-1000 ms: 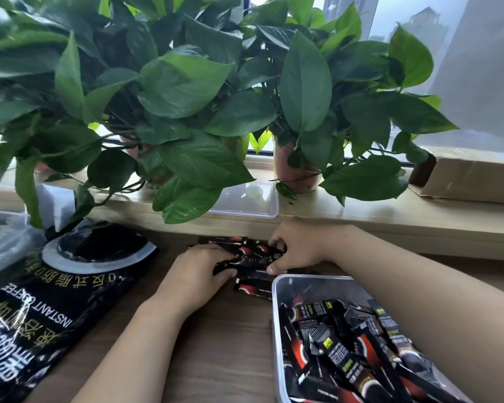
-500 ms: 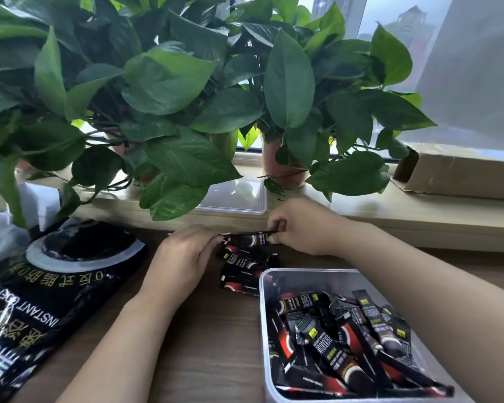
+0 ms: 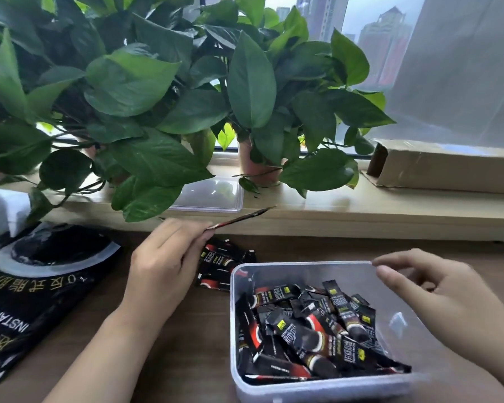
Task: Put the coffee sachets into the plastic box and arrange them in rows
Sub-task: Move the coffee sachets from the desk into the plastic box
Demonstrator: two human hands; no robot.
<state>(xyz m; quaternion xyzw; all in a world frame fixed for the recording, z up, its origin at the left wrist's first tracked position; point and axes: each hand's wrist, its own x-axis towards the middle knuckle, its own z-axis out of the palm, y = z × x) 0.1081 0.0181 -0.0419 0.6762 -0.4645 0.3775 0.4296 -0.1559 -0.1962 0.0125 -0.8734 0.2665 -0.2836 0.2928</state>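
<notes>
Loading step: left hand (image 3: 169, 257) pinches one coffee sachet (image 3: 242, 218); right hand (image 3: 437, 289) loose, empty, over plastic box (image 3: 303, 263); next likely: drop sachet rightward into box, straighten jumble

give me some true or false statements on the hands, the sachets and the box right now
1. The left hand pinches one sachet above the table. True.
2. The right hand grips a sachet. False: it is open and empty, near the far right corner of the plastic box.
3. The boxed sachets lie in neat rows. False: they are a jumbled heap.
4. Some loose sachets lie on the table by the box's far left corner. True.
5. The clear lid covers the box. False: it lies on the window ledge; the box is open.
</notes>
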